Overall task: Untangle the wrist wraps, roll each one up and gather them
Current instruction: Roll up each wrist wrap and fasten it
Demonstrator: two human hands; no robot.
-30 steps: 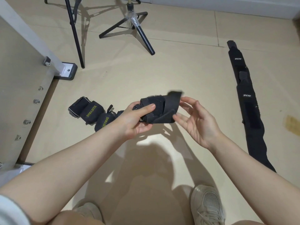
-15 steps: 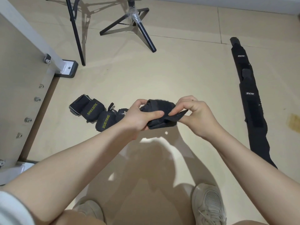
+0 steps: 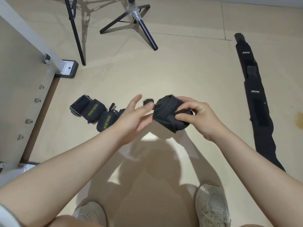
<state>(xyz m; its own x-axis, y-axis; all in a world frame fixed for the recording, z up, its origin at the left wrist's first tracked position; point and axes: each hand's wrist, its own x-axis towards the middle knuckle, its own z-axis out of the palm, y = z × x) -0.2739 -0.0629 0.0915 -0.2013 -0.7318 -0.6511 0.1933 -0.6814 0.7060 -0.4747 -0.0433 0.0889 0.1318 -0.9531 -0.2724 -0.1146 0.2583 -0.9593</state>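
A black wrist wrap rolled into a bundle (image 3: 165, 113) is held above the floor by my right hand (image 3: 199, 117), whose thumb and fingers curl round its right end. My left hand (image 3: 132, 118) is just left of the bundle with its fingers straight and blurred, touching the roll's left edge at most. Rolled black wraps with yellow lettering (image 3: 94, 112) lie in a row on the floor behind my left hand. Two long unrolled black wraps (image 3: 255, 95) lie stretched out on the floor at the right.
Black tripod legs (image 3: 144, 27) and a stand pole (image 3: 77, 40) rise at the back. A white metal table frame with a foot plate (image 3: 65, 69) and bolts runs along the left. My two beige shoes (image 3: 213, 205) stand at the bottom.
My right hand has taken the rolled bundle into its grip. My left hand has let go of it and opened, moving a little to the left.
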